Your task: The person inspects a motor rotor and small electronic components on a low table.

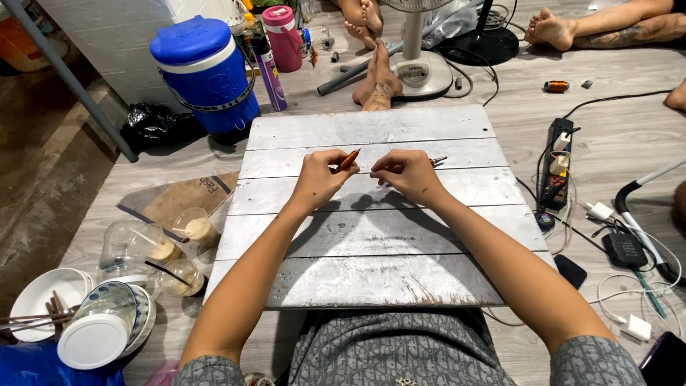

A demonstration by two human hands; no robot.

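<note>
Left hand (319,179) fingers pinch copper coil (348,160), long axis tilted, tip up-right. Right hand (407,174) fingers closed around small metal tool (438,161) above grey plank worktop (371,243).

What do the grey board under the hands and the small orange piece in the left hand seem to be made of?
Grey board: probably wood, painted grey; plank seams and worn patches show. Orange piece in the left hand: perhaps wound copper wire, shiny; too small to be sure.

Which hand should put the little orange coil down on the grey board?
Probably the left hand. Its fingers already pinch the orange coil just above the grey board, with bare planks below it. The right hand is busy holding a small metal tool.
</note>
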